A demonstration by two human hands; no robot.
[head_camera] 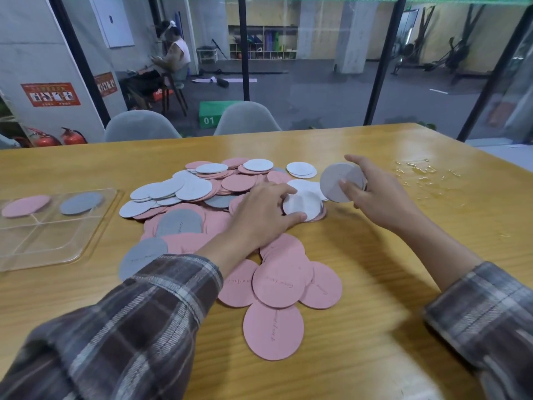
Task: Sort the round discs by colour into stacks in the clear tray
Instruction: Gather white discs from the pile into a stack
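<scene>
Two hands: both are closed on discs over the wooden desk (375, 313), with plaid sleeves (150, 313) on the forearms.
Left hand (265, 212): palm down, fingers and thumb curled round the edge of a white disc (302, 204) that lies on top of the heap.
Right hand (377, 194): raised just beside the left, gripping a few grey discs (336, 181) together, stood on edge with a flat face turned toward the camera.
Pile (202, 192): loose pink, white and grey discs overlap under the left hand and spread to its left and beyond it.
Pink discs (279, 281): several lie flat between the two forearms, overlapping, nearer the person than the hands.
Clear tray (43, 241): well to the left of the left hand, divided into compartments.
Tray contents: one pink disc (26, 205) in the far left compartment and one grey disc (81, 202) in the far right one; the near compartments hold no discs.
Clear glossy patch (418, 171): on the desk to the right of the right hand; film or liquid, I cannot tell.
Grey chairs (246, 118): two stand at the far edge of the desk, beyond both hands.
</scene>
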